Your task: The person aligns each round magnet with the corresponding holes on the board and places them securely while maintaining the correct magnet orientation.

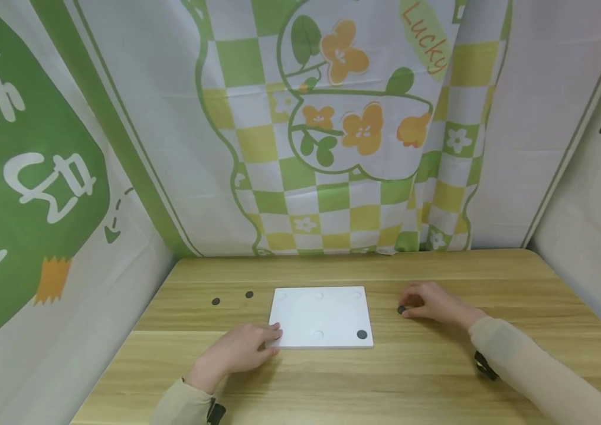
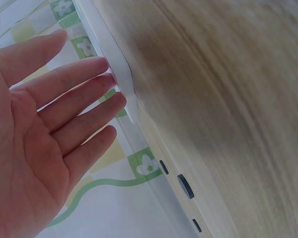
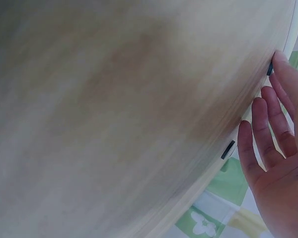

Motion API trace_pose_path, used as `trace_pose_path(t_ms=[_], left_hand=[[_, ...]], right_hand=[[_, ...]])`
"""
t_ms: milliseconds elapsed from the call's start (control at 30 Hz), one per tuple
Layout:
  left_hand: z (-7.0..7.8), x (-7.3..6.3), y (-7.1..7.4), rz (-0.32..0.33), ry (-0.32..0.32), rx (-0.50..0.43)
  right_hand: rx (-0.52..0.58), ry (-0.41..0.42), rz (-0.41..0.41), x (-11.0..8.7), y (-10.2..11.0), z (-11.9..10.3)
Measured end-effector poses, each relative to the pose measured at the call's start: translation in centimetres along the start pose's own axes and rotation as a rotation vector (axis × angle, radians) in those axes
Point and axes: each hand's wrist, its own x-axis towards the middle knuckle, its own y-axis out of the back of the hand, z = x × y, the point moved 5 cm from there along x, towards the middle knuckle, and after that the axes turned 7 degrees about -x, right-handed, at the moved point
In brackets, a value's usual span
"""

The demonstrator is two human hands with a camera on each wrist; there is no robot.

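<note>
A white rectangular board [image 1: 315, 316] with shallow round recesses lies flat on the table. One black disc [image 1: 362, 334] sits in its near right recess. My left hand [image 1: 244, 348] touches the board's near left corner, its fingers fairly straight in the left wrist view. To the right of the board, my right hand [image 1: 430, 304] pinches another black disc [image 1: 401, 309] between thumb and index finger, right at the tabletop. Beneath its other fingers in the right wrist view is one more black disc [image 3: 228, 149], hidden by the hand in the head view.
Left of the board, two black discs [image 1: 216, 301] [image 1: 250, 294] lie on the wooden table [image 1: 364, 389]. The left wrist view shows a third, nearer disc [image 2: 186, 186] on that side. A patterned curtain [image 1: 332, 200] hangs behind the table's back edge, with printed cloth at both sides.
</note>
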Motion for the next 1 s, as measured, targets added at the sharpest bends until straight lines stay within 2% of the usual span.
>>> trace_pose_path(t_ms=[500, 800, 1000], left_hand=[[-0.05, 0.04, -0.07, -0.004, -0.004, 0.009], [0.01, 0.01, -0.01, -0.001, -0.006, 0.004], [-0.21, 0.03, -0.15, -0.003, -0.001, 0.003]], right_hand=[[0.007, -0.041, -0.009, 0.01, 0.03, 0.11], [-0.062, -0.031, 0.021, 0.12, 0.04, 0.10], [-0.067, -0.041, 0.033, 0.20, 0.12, -0.09]])
